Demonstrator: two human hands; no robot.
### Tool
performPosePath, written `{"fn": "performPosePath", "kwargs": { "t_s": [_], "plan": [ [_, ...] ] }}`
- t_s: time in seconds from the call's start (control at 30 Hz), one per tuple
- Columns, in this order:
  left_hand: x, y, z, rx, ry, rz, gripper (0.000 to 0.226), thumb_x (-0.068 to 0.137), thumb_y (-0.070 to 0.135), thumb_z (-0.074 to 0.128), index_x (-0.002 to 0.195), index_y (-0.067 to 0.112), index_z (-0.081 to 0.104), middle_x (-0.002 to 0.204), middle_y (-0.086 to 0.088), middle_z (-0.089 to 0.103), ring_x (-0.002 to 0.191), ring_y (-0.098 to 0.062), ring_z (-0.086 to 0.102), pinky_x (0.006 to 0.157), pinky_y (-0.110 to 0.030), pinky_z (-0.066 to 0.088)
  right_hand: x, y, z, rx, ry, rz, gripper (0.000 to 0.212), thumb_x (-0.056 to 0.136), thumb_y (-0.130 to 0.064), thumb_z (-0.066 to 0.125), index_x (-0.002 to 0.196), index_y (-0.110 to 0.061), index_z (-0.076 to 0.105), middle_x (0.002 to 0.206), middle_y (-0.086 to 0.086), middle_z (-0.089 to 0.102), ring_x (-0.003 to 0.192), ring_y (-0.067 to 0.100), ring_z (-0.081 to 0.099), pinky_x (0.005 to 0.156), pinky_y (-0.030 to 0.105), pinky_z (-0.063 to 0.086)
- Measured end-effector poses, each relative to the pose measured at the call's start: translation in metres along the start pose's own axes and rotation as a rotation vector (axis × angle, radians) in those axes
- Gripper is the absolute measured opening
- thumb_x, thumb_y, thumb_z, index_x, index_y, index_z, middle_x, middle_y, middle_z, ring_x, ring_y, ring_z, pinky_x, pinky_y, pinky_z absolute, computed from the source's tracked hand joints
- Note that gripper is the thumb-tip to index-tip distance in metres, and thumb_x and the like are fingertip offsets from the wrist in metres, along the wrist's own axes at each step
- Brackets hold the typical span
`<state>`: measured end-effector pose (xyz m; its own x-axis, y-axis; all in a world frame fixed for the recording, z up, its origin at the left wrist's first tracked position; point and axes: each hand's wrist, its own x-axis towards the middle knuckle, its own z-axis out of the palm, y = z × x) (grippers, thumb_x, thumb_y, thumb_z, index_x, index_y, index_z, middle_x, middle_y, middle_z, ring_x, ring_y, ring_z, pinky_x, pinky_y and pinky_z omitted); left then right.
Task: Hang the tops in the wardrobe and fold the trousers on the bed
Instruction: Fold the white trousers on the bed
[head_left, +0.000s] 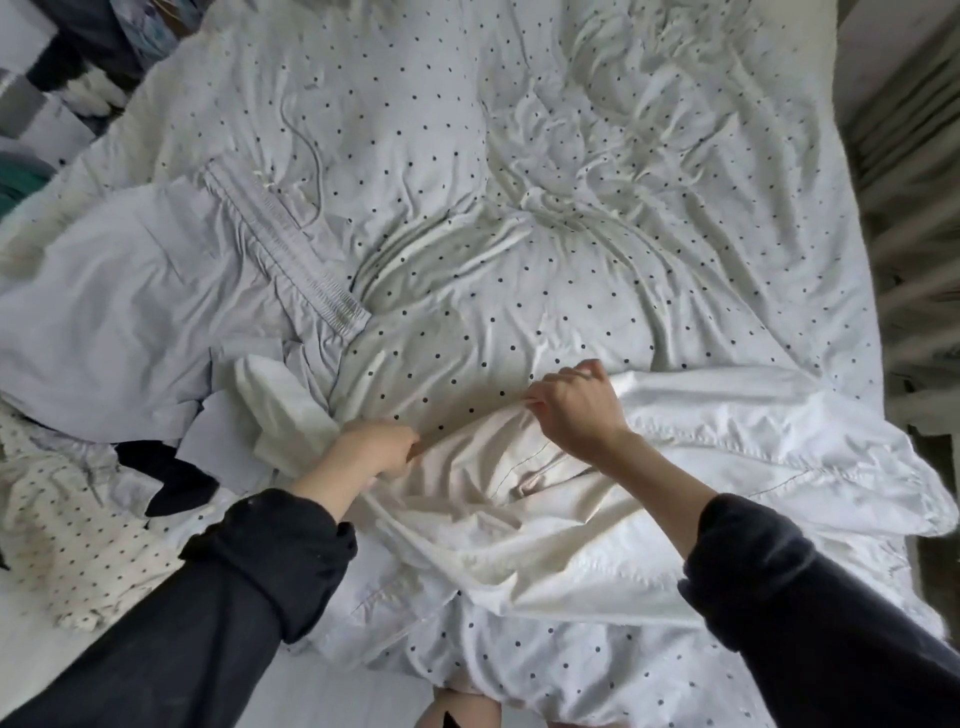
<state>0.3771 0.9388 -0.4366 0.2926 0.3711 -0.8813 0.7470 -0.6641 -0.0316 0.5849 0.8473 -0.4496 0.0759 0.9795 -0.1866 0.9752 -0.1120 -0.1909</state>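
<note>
At the near edge of the bed (753, 218), right under my chest, my left hand (376, 449) and my right hand (574, 410) each pinch a bunch of cloth along the top edge of a white garment (701, 457). Both hands have their fingers curled tight on the fabric, with a short, creased span of it between them. I cannot tell yet whether it is trousers or a top; a stitched seam runs across it, and most of its length trails off to my right.

To do this step well, I judge I should slide my hands apart along that edge until the span is taut, lift, give one shake so the cloth drops straight, then lay it flat before any fold.

Just left of my left hand lies a pale lilac pair of trousers (135, 312), its elastic waistband (291, 249) pointing up the bed. Nearer the left edge sit a dark garment (171, 480) and a dotted cloth (67, 530), so that side is crowded.

Beyond my hands the dotted duvet (519, 156) is rumpled but bare of clothes, the best room for spreading. The right edge of the bed is close to the garment's far end, so I would pull towards the middle.
</note>
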Motion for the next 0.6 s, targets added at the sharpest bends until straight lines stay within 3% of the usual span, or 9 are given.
{"fn": "performPosePath", "kwargs": {
  "t_s": [0.07,0.1,0.17,0.23,0.3,0.4,0.5,0.6],
  "plan": [
    [0.000,-0.005,-0.001,-0.045,-0.147,-0.016,0.041,0.094,0.024,0.052,0.134,0.019,0.044,0.122,-0.005,0.056,0.063,-0.014,0.055,0.063,-0.030,0.048,0.007,0.014,-0.012,0.057,0.058,0.074,0.025,0.092,-0.021,0.049,0.104,-0.022,0.070,0.103,0.000,0.070,0.099,0.024,0.060,0.093,0.033,0.027],
    [0.003,-0.007,0.000,-0.110,-0.131,-0.016,0.035,0.093,0.027,0.055,0.127,0.020,0.048,0.110,-0.002,0.057,0.057,-0.012,0.052,0.058,-0.029,0.047,0.012,0.020,-0.019,0.104,0.083,0.117,0.025,0.090,-0.017,0.050,0.103,-0.021,0.071,0.103,0.001,0.070,0.098,0.024,0.060,0.091,0.032,0.028],
    [0.009,-0.011,0.000,-0.144,0.029,0.027,0.012,0.089,0.031,0.059,0.089,0.021,0.052,0.080,0.004,0.050,0.056,-0.011,0.044,0.055,-0.026,0.037,0.022,0.029,-0.028,0.187,0.101,0.169,0.026,0.087,-0.012,0.051,0.102,-0.019,0.072,0.104,0.002,0.069,0.100,0.026,0.058,0.087,0.032,0.033],
    [0.015,-0.013,0.001,-0.232,0.194,0.060,0.032,0.088,0.031,0.058,0.066,0.019,0.038,0.066,0.004,0.040,0.059,-0.013,0.039,0.054,-0.027,0.027,0.027,0.034,-0.033,0.227,0.088,0.193,0.026,0.087,-0.012,0.052,0.102,-0.018,0.072,0.105,0.003,0.068,0.102,0.026,0.057,0.086,0.033,0.037],
    [0.019,-0.015,-0.003,-0.390,0.276,0.089,0.031,0.092,0.027,0.053,0.067,0.017,0.038,0.066,0.003,0.041,0.062,-0.015,0.040,0.053,-0.026,0.026,0.028,0.039,-0.037,0.270,0.105,0.244,0.025,0.089,-0.013,0.052,0.103,-0.018,0.072,0.105,0.003,0.068,0.102,0.027,0.058,0.083,0.033,0.041],
    [0.018,-0.023,-0.032,-0.609,0.444,0.063,0.017,0.099,0.023,0.042,0.083,0.015,0.043,0.077,-0.003,0.052,0.068,-0.020,0.050,0.060,-0.033,0.038,0.034,0.049,-0.053,0.365,0.177,0.375,0.022,0.090,-0.016,0.054,0.103,-0.017,0.072,0.105,0.006,0.068,0.100,0.029,0.060,0.079,0.034,0.043],
    [0.006,-0.030,-0.088,-0.622,0.883,0.053,0.012,0.099,0.021,0.039,0.097,0.012,0.046,0.086,-0.008,0.058,0.078,-0.028,0.057,0.064,-0.039,0.042,0.043,0.061,-0.076,0.418,0.260,0.436,0.021,0.091,-0.016,0.053,0.100,-0.012,0.071,0.101,0.013,0.070,0.095,0.036,0.061,0.072,0.037,0.043],
    [-0.006,-0.027,-0.141,-0.461,1.306,0.138,0.008,0.095,0.012,0.050,0.098,0.006,0.054,0.085,-0.015,0.062,0.076,-0.033,0.057,0.063,-0.035,0.037,0.050,0.072,-0.092,0.431,0.377,0.490,0.020,0.093,-0.017,0.051,0.087,-0.007,0.067,0.085,0.020,0.067,0.081,0.040,0.061,0.058,0.033,0.030]
  ]
}}
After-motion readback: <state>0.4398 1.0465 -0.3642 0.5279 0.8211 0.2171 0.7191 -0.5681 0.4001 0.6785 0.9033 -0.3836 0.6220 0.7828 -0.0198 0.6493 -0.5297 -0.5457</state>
